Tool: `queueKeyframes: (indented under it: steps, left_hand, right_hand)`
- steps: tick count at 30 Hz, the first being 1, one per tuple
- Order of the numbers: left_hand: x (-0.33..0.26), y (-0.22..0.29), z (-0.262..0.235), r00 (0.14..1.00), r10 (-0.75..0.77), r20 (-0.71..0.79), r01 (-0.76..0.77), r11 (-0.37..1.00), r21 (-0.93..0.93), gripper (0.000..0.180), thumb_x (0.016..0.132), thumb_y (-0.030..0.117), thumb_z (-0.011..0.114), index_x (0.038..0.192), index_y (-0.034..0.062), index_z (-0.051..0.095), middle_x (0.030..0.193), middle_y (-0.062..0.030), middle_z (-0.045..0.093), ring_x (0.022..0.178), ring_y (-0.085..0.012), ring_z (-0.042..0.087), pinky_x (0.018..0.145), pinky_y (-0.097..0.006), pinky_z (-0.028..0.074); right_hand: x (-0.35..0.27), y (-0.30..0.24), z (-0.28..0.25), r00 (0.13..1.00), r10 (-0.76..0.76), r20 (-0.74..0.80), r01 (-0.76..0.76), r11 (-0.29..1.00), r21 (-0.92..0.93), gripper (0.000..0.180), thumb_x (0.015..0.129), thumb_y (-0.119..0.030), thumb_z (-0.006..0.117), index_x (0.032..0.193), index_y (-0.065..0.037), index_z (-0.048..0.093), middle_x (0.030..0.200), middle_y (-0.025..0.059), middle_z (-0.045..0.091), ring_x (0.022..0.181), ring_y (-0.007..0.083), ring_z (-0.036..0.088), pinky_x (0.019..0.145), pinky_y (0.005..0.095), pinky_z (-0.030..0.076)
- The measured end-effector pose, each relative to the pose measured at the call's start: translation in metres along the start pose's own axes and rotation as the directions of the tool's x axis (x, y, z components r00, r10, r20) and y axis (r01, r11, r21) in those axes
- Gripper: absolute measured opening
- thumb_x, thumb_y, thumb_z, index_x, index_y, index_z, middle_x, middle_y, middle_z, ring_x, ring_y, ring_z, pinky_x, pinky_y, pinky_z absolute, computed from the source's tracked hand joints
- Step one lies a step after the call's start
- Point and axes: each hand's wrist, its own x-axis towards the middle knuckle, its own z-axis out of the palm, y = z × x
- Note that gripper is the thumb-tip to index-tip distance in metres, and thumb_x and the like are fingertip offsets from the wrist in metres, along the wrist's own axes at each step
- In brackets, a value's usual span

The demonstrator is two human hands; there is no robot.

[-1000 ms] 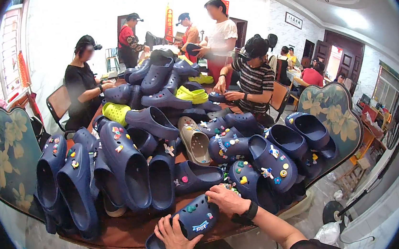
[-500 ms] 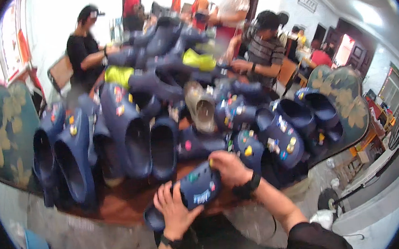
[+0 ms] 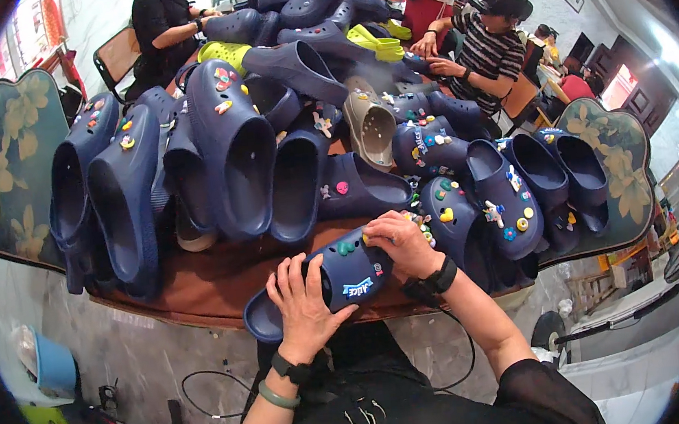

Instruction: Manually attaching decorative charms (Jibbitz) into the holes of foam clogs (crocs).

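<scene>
Near the table's front edge lies a navy clog (image 3: 342,272) with holes in its upper, tilted with its heel to the left. Across its opening spreads my left hand (image 3: 304,313), fingers and thumb gripping the sides. My right hand (image 3: 405,242) is at the toe end, thumb and fingertips pinching a small yellow charm (image 3: 367,239) against the upper; the fingertips partly hide it. A white and blue letter charm (image 3: 356,287), a green charm (image 3: 346,247) and a small dark round charm (image 3: 378,270) sit on the same upper.
Behind stands a row of navy clogs (image 3: 237,165), many bearing charms, with a greyish-beige clog (image 3: 372,123) and lime-green clogs (image 3: 376,42) among the pile. Floral chair backs (image 3: 17,169) flank the brown-covered table (image 3: 175,289). A striped-shirt person (image 3: 492,58) and others work across it. A blue bin (image 3: 52,366) stands lower left.
The view has tipped downward, so the table and pile sit higher in the picture. Both hands keep their places on the clog, my right fingertips still at the yellow charm.
</scene>
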Motion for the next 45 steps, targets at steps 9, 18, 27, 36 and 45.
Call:
queueKeyframes:
  steps: [9,18,27,36,45]
  left_hand:
    - [0.003,-0.001,0.0,1.0,0.02,-0.016,-0.02,1.0,0.007,0.112,0.055,0.038,0.091,0.146,0.0129,0.031,0.141,-0.0181,0.039,0.131,-0.0391,0.035,0.108,-0.057,0.022]
    - [0.004,-0.003,-0.002,1.0,0.027,0.002,-0.027,1.0,0.011,0.112,0.055,0.04,0.091,0.146,0.0127,0.032,0.14,-0.0185,0.04,0.131,-0.0392,0.035,0.109,-0.057,0.021]
    - [0.006,0.002,0.0,1.0,0.024,-0.016,-0.022,0.997,0.072,0.107,0.054,0.046,0.09,0.14,0.0061,0.039,0.138,-0.0185,0.041,0.133,-0.0375,0.034,0.111,-0.054,0.021]
    - [0.005,0.002,0.002,1.0,0.027,0.0,-0.027,0.996,0.083,0.112,0.054,0.045,0.091,0.142,0.0061,0.034,0.141,-0.0186,0.039,0.136,-0.0382,0.032,0.113,-0.054,0.02]
    - [0.002,-0.003,0.003,0.999,0.047,-0.014,-0.045,0.995,0.086,0.112,0.054,0.042,0.092,0.143,0.0078,0.033,0.142,-0.0172,0.037,0.136,-0.0375,0.031,0.112,-0.055,0.021]
  right_hand:
    - [-0.004,0.002,0.002,0.987,-0.121,0.109,0.147,0.947,-0.284,0.024,0.078,-0.01,0.074,0.102,-0.011,0.072,0.101,0.0031,0.063,0.103,0.0288,0.055,0.089,0.0404,0.046]
    - [0.002,0.011,0.001,0.993,0.02,0.114,0.003,0.98,-0.2,0.018,0.077,-0.021,0.078,0.094,-0.018,0.076,0.092,-0.0006,0.063,0.098,0.0233,0.057,0.079,0.0398,0.041]
    - [-0.023,0.0,0.042,0.956,0.139,-0.26,-0.204,0.949,-0.24,0.019,0.079,-0.024,0.077,0.092,-0.012,0.072,0.086,0.0058,0.059,0.098,0.0281,0.053,0.091,0.0454,0.039]
    - [-0.043,0.045,-0.037,0.885,0.351,-0.307,-0.39,0.918,-0.074,0.009,0.089,-0.008,0.064,0.092,-0.001,0.07,0.091,0.0157,0.068,0.087,0.0333,0.065,0.076,0.041,0.052]
    - [-0.07,0.048,-0.026,0.895,0.432,-0.106,-0.436,0.803,-0.407,0.02,0.08,-0.011,0.073,0.099,-0.007,0.066,0.107,0.0132,0.061,0.093,0.0366,0.063,0.08,0.0455,0.053]
